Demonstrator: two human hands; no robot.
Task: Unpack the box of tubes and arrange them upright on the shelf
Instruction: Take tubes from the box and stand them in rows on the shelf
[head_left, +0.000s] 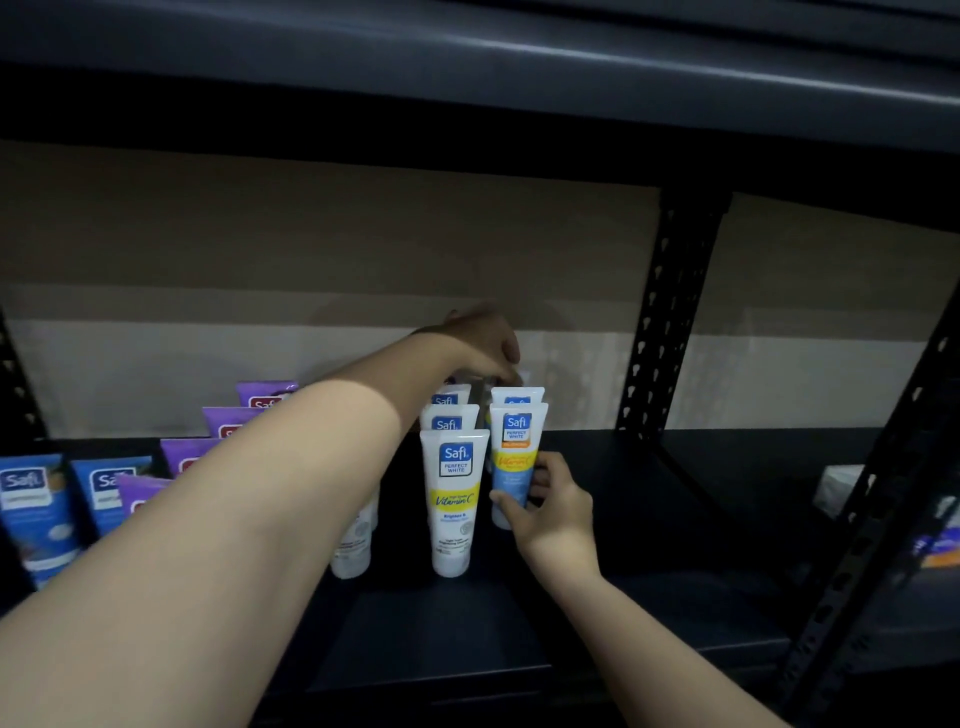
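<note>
Standing capped-end down on the dark shelf (649, 499), from left: blue tubes (39, 512), purple tubes (228, 421), then white tubes (453, 501) in files running far to near. Reaching over those files, left hand (475, 340), fingers curled down onto a far tube's top, probably to straighten it. At right, right hand (550, 512) pinching the nearest blue-banded tube (514, 457), thumb in front, apparently to keep it upright; no box in view.

The tubes (454, 499) are smooth, shiny plastic. The shelf (649, 519) is dark, matt metal, and its post (667, 312) is metal with holes.
</note>
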